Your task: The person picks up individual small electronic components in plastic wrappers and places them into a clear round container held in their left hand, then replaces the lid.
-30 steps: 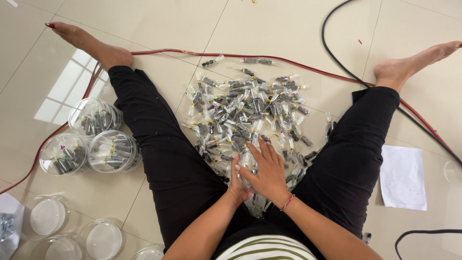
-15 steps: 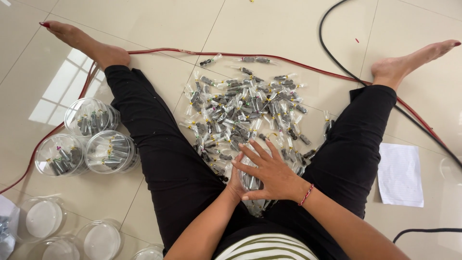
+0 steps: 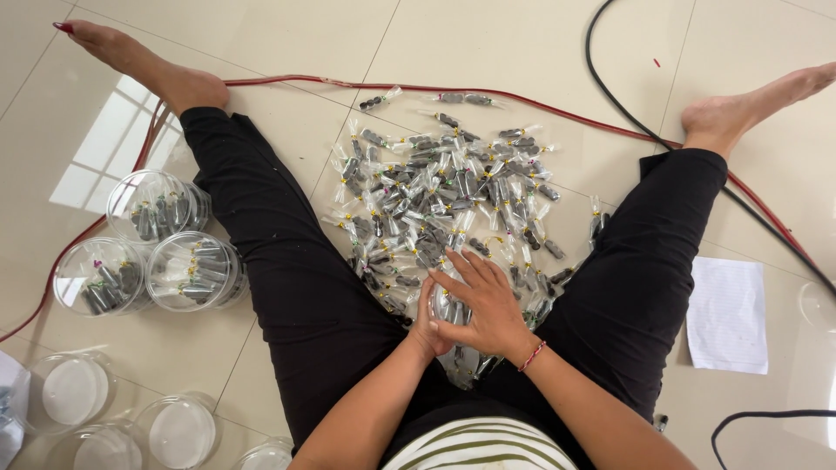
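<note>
A: Seated on the tiled floor [image 3: 540,35], legs spread in black trousers, feet bare. The pile of small clear packets [image 3: 444,200] lies fanned out between the legs, each packet twisted shut with dark pieces inside. My judgement is the spread legs act as a fence, holding the heap within arm's reach.

B: And the hands?

A: Both meet at the near edge of the pile, close to the body. The right hand [image 3: 483,305] lies palm down, fingers splayed wide, pressed over a bunch of packets [image 3: 460,361]. The left hand [image 3: 427,324] is tucked under and beside it, thumb side up, mostly hidden. It appears cupped against the same bunch, but I cannot tell how tightly it closes.

B: So a clamp between two palms?

A: That is how it reads: the bunch gathered between the hands, ends poking out below the wrists. Forearms converge from the striped shirt hem; a red thread bracelet sits on the right wrist.

B: Around them?

A: To the person's left, three round clear tubs [image 3: 152,252] hold packets and stand touching one another, just beside the thigh, likely near for easy dropping. Further down, empty tubs or lids [image 3: 78,392]. A red cable [image 3: 348,84] runs behind the pile, a black cable [image 3: 610,83] curves at the far right, and a white paper sheet [image 3: 727,313] lies beyond the right leg.
</note>
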